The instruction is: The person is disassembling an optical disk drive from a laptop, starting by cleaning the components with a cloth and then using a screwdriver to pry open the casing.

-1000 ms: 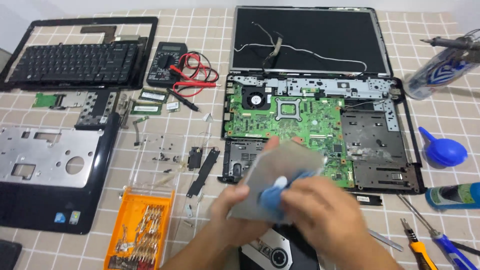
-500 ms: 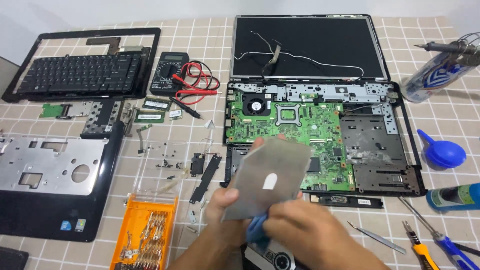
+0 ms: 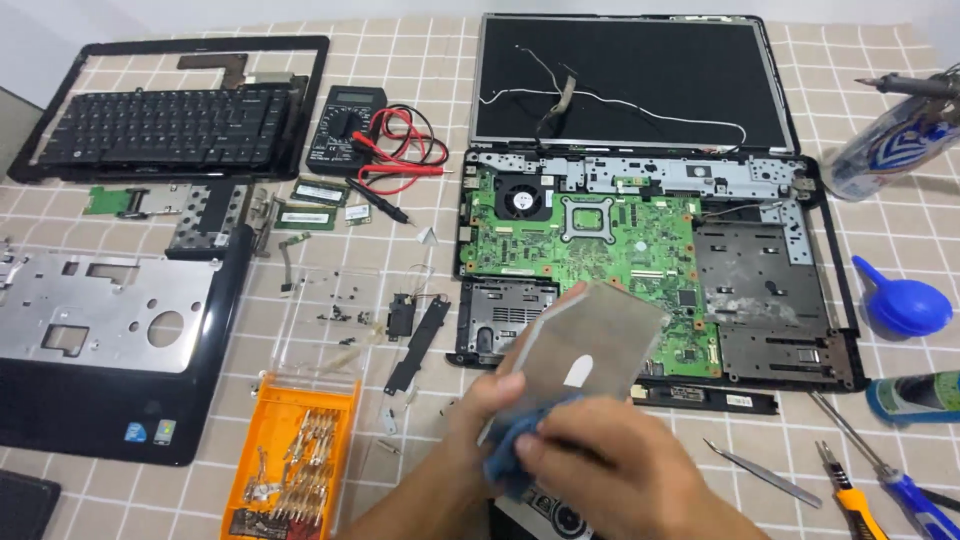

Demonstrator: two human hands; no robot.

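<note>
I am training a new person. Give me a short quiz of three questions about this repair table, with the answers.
1. True or false: the left hand holds a grey metal plate.
2. What does the right hand press on the plate? A) blue cloth B) tweezers C) multimeter
3. What colour is the box of screwdriver bits?

Key: 1 true; 2 A; 3 orange.

Both hands are held together low at centre; left hand is curled in a grip, right hand is pressed fingers-down.
</note>
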